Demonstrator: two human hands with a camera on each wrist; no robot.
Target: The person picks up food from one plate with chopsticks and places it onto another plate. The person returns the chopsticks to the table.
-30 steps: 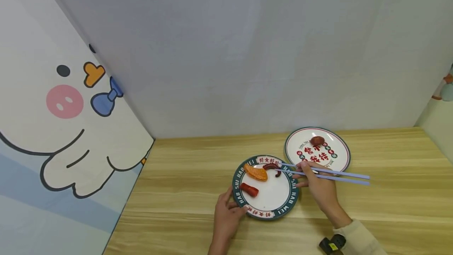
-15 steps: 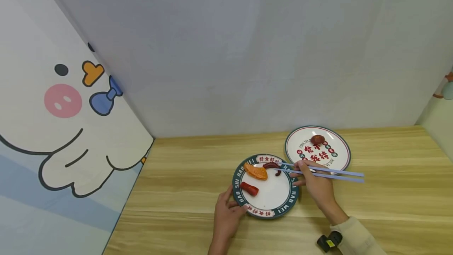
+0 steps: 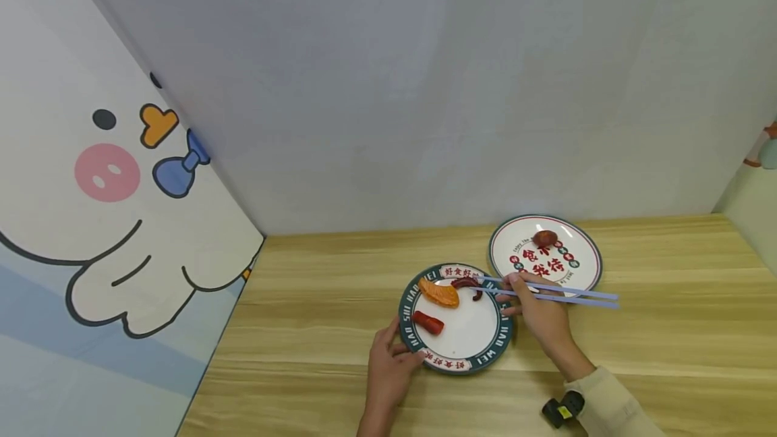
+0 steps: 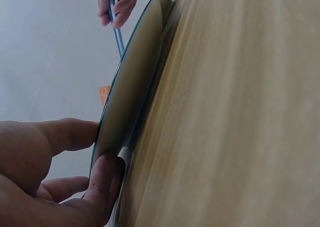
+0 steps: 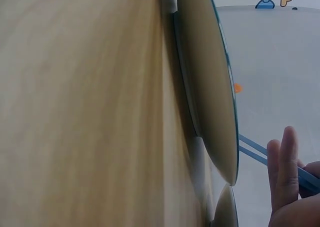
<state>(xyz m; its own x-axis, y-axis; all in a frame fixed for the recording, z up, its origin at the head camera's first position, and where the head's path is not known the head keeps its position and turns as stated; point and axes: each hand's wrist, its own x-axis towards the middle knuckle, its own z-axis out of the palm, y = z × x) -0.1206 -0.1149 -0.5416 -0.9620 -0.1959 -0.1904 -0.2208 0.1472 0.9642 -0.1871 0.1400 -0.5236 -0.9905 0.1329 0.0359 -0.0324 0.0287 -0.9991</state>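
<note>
My left hand [image 3: 390, 371] grips the near left rim of a green-rimmed plate [image 3: 498, 346], thumb and fingers on either side of its edge in the left wrist view. On this plate lie an orange slice resembling salmon [image 3: 440, 293], a red roll-shaped piece [image 3: 427, 323] and a dark red curled tentacle [image 3: 466, 283]. A pair of pale lilac chopsticks [image 3: 583, 291] is held in my right hand [image 3: 542, 315], over the plate's right rim. The chopstick tips reach the tentacle, one at either side of it. Two fingers of that hand stick out straight in the right wrist view.
Behind my right hand, a second plate [image 3: 506, 248] with red lettering carries one brown-red roundish piece [image 3: 545, 239]. Both plates stand on a wood-grain table [image 3: 303, 329]. A pale wall [image 3: 388, 120] closes off the back, and a cartoon-printed panel [image 3: 200, 315] the left side.
My right hand and the chopsticks have shifted slightly left, their tips staying by the tentacle. The left hand and the food pieces look the same.
</note>
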